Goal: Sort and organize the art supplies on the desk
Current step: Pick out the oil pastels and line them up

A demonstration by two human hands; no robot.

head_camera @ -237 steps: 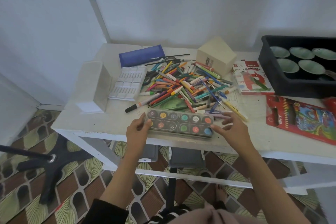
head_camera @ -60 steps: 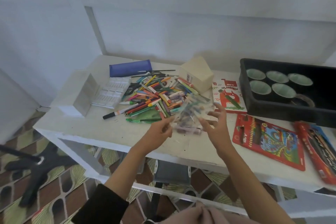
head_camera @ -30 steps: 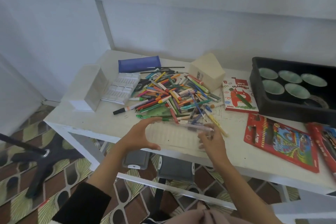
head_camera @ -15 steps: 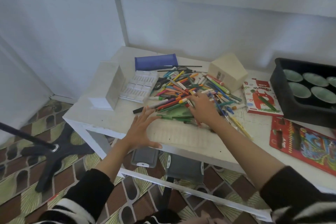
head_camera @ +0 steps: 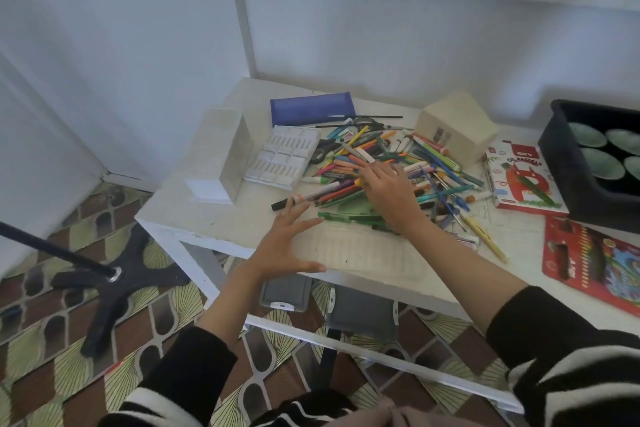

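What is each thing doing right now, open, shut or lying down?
Clear tray: lying flat at the desk's front edge.
Left hand: open, fingers spread, at the tray's left end.
Pen pile: jumbled, unsorted.
Right hand: open, resting on the pile.
Oil pastels box: shut, lying flat.
Blue pencil case: lying flat.
Palette: wells empty.

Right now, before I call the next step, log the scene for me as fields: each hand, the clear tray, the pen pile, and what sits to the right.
left hand: fingers spread, resting on the left end of the clear tray
right hand: flat, palm down on the pen pile, no grip visible
clear tray: lying flat at the front edge of the desk
pen pile: unsorted, mid-desk, just behind the tray
right side: oil pastels box, red pencil pack, black bin
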